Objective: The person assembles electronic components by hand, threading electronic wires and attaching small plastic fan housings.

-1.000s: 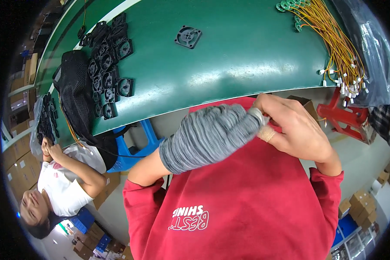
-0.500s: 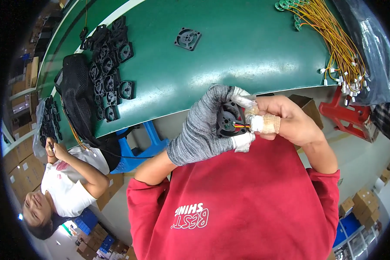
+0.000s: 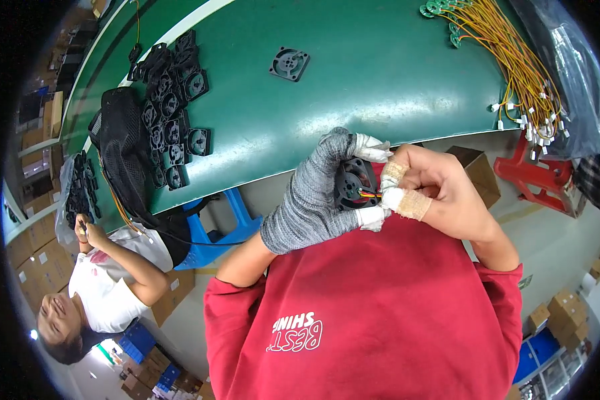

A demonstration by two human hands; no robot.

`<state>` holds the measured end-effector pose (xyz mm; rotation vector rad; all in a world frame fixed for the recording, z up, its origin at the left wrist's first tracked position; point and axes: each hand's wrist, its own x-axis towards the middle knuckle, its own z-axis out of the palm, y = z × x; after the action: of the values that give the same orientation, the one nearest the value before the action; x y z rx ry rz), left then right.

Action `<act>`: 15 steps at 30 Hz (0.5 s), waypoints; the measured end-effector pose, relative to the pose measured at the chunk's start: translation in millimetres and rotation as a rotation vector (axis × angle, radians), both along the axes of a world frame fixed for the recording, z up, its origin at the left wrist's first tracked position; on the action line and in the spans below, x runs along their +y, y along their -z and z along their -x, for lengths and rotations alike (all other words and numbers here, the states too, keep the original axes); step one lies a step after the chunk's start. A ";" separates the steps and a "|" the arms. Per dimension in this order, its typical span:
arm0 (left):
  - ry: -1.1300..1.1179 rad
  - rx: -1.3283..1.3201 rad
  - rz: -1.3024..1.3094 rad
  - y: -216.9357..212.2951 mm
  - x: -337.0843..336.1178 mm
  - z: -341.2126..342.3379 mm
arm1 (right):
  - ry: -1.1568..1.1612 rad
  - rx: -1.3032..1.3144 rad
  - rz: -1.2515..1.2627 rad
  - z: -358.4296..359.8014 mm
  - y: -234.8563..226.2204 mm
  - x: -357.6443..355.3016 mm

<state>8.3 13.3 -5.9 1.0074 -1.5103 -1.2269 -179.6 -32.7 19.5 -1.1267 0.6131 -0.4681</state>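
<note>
desk: a long green desk (image 3: 393, 100) is seen stretching across the top of the view, well above the hands, bent by the lens

co-worker: a second person in a white top (image 3: 107, 293) is seen at lower left, kept apart from the work in the middle

black bag: a dark mesh bag (image 3: 123, 160) is draped over the near-left edge of the desk

fan pile: a heap of small black fan frames (image 3: 173, 113) is laid out just beside that bag, with one lone fan frame (image 3: 290, 65) set apart further right

wire bundle: a spread of yellow leads with white plugs (image 3: 513, 67) is fanned out at the far right of the desk

left hand: the gloved left hand (image 3: 317, 197) is wrapped round the fan from the left, grip closed on it, white fingertips (image 3: 370, 148) curled over the top and bottom edges

right hand: the bare right hand (image 3: 440, 193), with taped fingertips (image 3: 407, 202), is brought in from the right, grip pinched together right at the fan's edge where the leads come out

held fan: the small black fan (image 3: 353, 183) is held up in front of the red-shirted chest, off the desk, face turned towards the right hand

fan leads: short red and yellow wires (image 3: 370, 194) are seen sticking out of the fan sideways, pointing rightwards straight into the right-hand pinch

key relation: the fan sits between both hands, left one carrying it, right one nearer the wires; whether the wires are actually nipped can't quite be told
</note>
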 end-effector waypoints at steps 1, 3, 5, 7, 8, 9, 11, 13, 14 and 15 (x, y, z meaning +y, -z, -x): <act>0.005 -0.039 0.031 0.9 -0.6 -0.5 | 0.000 -0.001 0.000 -0.2 -3.2 2.3; 0.010 -0.078 0.060 -0.4 0.2 -1.4 | 0.034 0.066 -0.003 -0.6 -12.8 3.7; 0.020 -0.152 0.046 -5.0 2.1 -2.6 | -0.009 0.135 0.057 2.6 -18.7 1.4; 0.015 -0.069 0.016 -5.5 5.4 -2.5 | -0.049 0.203 0.121 3.6 -17.4 2.6; 0.009 0.015 -0.013 -5.5 7.0 -3.0 | 0.022 0.195 0.303 2.3 -11.7 5.1; 0.014 0.017 -0.014 -4.2 6.3 -5.2 | 0.097 0.189 0.483 2.4 -8.1 6.3; 0.100 0.056 -0.150 -1.7 4.2 -11.9 | 0.118 0.218 0.550 4.3 -9.3 6.4; 0.066 0.075 -0.156 -3.3 6.6 -13.8 | 0.131 0.237 0.620 4.8 -10.0 5.7; 0.040 0.088 -0.231 -3.2 8.5 -16.7 | 0.142 0.250 0.706 4.5 -9.6 4.5; 0.017 0.102 -0.308 -2.6 10.1 -17.7 | 0.154 0.266 0.790 4.6 -8.5 3.6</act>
<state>26.0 23.4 -3.3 1.1135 -1.2776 -1.5318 -184.3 -29.1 28.0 -1.9211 0.7753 -0.7314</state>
